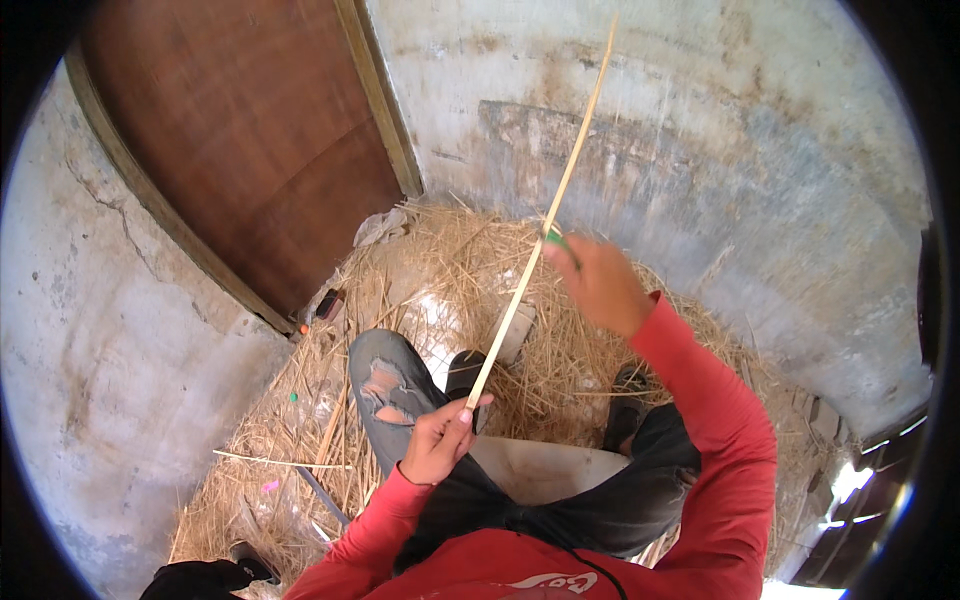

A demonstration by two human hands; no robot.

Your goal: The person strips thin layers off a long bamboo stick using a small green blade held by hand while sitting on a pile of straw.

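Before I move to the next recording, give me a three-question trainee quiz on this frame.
1. True or false: both hands hold the long strip.
2. Which is it? The brown door stands at A) upper left, B) lower right, C) behind the right hand.
3. Fill in: the floor around the feet is covered with ____.

Key
1. True: the left hand pinches the strip's lower end and the right hand has its grip higher up, with something green at the fingers.
2. A.
3. Straw.
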